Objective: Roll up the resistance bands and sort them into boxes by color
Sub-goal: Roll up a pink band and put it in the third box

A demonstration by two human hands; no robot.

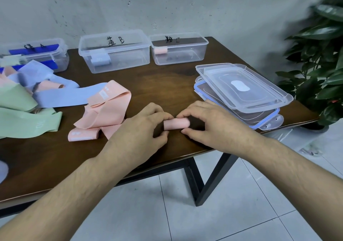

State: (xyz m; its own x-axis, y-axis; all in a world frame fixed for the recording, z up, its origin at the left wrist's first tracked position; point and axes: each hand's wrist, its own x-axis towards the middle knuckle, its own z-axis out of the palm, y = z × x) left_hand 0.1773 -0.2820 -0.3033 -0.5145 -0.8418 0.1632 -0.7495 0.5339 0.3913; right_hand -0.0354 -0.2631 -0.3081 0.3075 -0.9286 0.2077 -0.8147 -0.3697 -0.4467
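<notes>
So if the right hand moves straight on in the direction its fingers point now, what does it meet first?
The right hand points leftward, so it would probably first meet the pink roll its fingers already pinch, then the left hand gripping the other end.

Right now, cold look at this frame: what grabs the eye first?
Both hands meet at the table's near edge: the left hand and right hand pinch a small rolled pink band. Left of them sprawls a heap of loose pink, pale blue and green bands. Along the back stand three clear plastic boxes; the right-hand one already holds a pink roll.
</notes>
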